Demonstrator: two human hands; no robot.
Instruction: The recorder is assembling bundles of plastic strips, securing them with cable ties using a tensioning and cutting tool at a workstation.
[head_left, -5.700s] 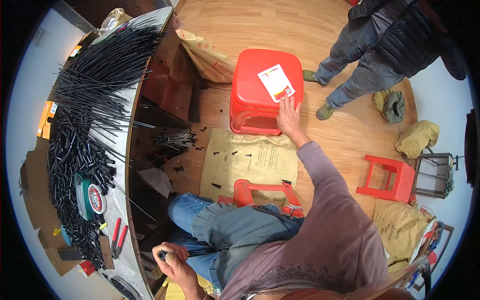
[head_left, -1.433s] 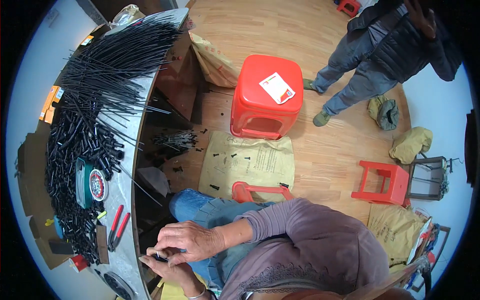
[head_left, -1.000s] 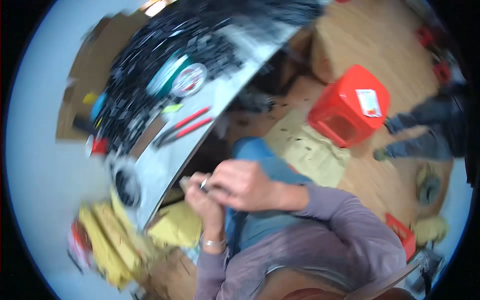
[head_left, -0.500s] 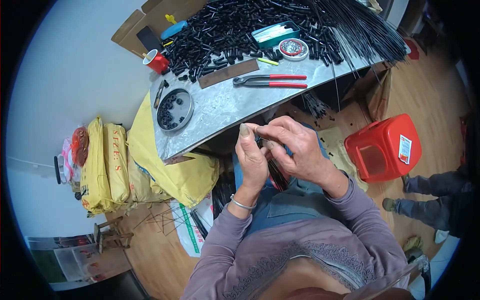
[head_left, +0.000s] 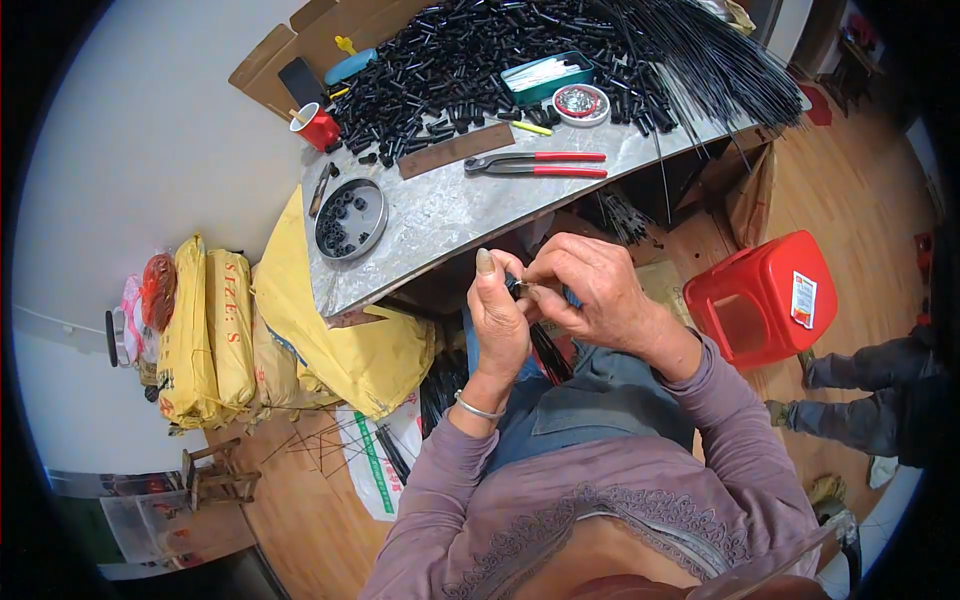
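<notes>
My left hand [head_left: 500,318] is closed round a small black plastic part [head_left: 514,286], thumb pointing up, just off the table's front edge. Fingertips of my right hand [head_left: 592,292] meet it from the right, pinched on something small and thin that I cannot make out. Beneath the hands, a bundle of thin black rods [head_left: 548,352] shows above my lap; whether it joins the held part is hidden. Nearest on the table are red-handled pincers [head_left: 540,166], a brown flat bar [head_left: 455,150] and a round tin [head_left: 352,250] with small black rings.
Black tubular parts [head_left: 440,75] are heaped on the table [head_left: 420,225], beside long black rods [head_left: 720,70], a green box [head_left: 545,95], a dish of metal bits [head_left: 582,103] and a red cup [head_left: 316,128]. A red stool [head_left: 770,290] stands right, near another person's legs [head_left: 870,395]; yellow sacks [head_left: 232,330] lean left.
My right hand has shifted slightly, its fingertips now pinched closer against the black part. The left hand stays nearly in place. The view has tilted a little.
</notes>
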